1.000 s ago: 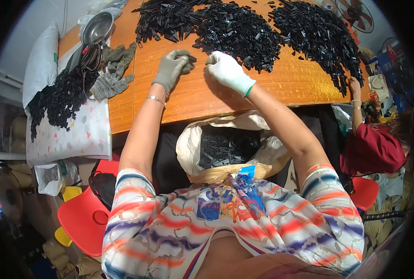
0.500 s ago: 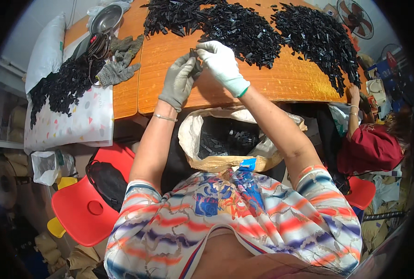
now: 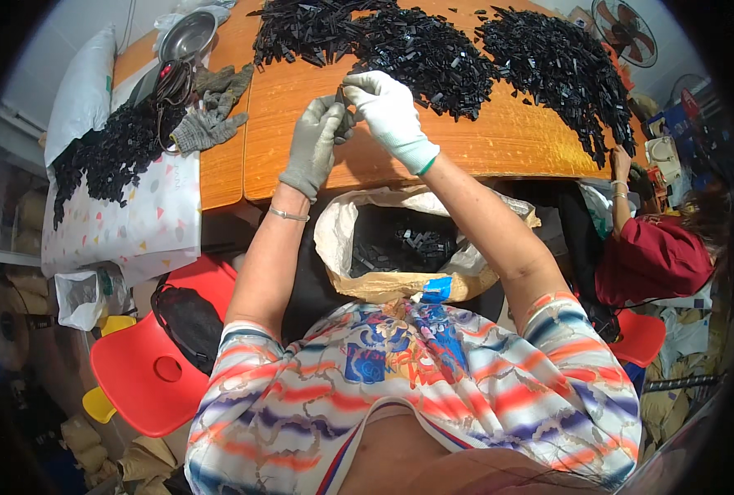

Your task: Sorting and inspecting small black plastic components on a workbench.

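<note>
Above the table's near edge, my left hand [image 3: 311, 148], in a grey glove, is closed on small black plastic pieces [image 3: 342, 106]. My right hand [image 3: 390, 120] wears a white glove and pinches at the upper end of a piece there; its fingertips partly hide the contact. In front of my lap, a pale sack [image 3: 334, 247] with a rolled-down rim holds more black pieces [image 3: 423, 244]. Beyond my hands, two heaps of similar pieces, a middle heap [image 3: 429, 62] and a right heap [image 3: 557, 70], lie on the orange wooden table [image 3: 280, 136].
Grey work gloves [image 3: 206, 128], a metal bowl [image 3: 188, 37] and another pile of black pieces [image 3: 107, 161] are on the left. A red chair [image 3: 140, 375] stands below them. At the right, a co-worker in a dark red shirt [image 3: 656, 264] reaches to the right heap.
Both hands stay together over the table, with slight finger shifts around the black piece. The view has shifted a little. The co-worker's hand remains at the right heap's edge.
</note>
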Available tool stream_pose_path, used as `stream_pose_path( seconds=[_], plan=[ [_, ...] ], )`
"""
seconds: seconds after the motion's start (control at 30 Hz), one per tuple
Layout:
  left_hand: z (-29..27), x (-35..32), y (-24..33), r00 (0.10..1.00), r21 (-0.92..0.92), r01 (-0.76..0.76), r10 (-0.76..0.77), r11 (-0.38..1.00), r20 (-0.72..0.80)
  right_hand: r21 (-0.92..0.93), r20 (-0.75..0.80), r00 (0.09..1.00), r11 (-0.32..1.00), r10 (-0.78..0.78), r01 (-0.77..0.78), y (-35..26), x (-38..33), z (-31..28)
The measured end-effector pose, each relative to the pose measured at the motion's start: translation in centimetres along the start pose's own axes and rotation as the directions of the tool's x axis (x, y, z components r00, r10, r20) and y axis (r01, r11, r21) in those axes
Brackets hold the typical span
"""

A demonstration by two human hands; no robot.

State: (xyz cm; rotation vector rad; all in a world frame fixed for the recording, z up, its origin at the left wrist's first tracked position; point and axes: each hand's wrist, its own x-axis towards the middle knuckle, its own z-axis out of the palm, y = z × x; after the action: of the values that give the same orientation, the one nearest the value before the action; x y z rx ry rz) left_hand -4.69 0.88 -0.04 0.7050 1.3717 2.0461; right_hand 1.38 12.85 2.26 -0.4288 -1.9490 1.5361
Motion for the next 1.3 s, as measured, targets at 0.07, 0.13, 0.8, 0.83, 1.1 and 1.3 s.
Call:
stream_pose_path(
  seconds=[0.07, 0.13, 0.8, 0.83, 1.1, 1.3],
  plan=[
    [0.1, 0.1, -0.1, 1.000, -0.019, -0.008, 0.008, 1.000, 0.000, -0.036, 0.018, 1.000, 0.999, -0.002, 0.003, 0.3, 0.2, -0.4],
    [-0.1, 0.3, -0.3, 1.000, -0.001, -0.007, 0.007, 1.000, 0.022, -0.170, 0.039, 0.996, 0.981, -0.086, 0.091, 0.4, 0.3, -0.6],
    [1.6, 0.1, -3.0, 0.955, 0.178, 0.019, 0.035, 0.984, -0.294, -0.746, 0.435, 0.900, 0.551, -0.022, 0.374, -1.2, 0.3, -0.8],
    [1.6, 0.1, -3.0, 0.956, 0.176, 0.024, 0.029, 0.984, -0.290, -0.723, 0.419, 0.907, 0.592, -0.033, 0.356, -0.8, 0.1, -0.8],
    [1.4, 2.2, -5.0, 0.959, 0.457, 0.081, 0.055, 0.886, -0.277, -0.750, 0.303, 0.945, 0.580, -0.126, 0.318, 1.3, -0.1, -1.4],
    [0.5, 3.4, -4.9, 0.902, 0.748, -0.320, 0.428, 0.581, 0.055, -0.688, 0.267, 0.962, 0.689, -0.055, 0.230, 0.1, 0.5, -2.3]
  ],
)
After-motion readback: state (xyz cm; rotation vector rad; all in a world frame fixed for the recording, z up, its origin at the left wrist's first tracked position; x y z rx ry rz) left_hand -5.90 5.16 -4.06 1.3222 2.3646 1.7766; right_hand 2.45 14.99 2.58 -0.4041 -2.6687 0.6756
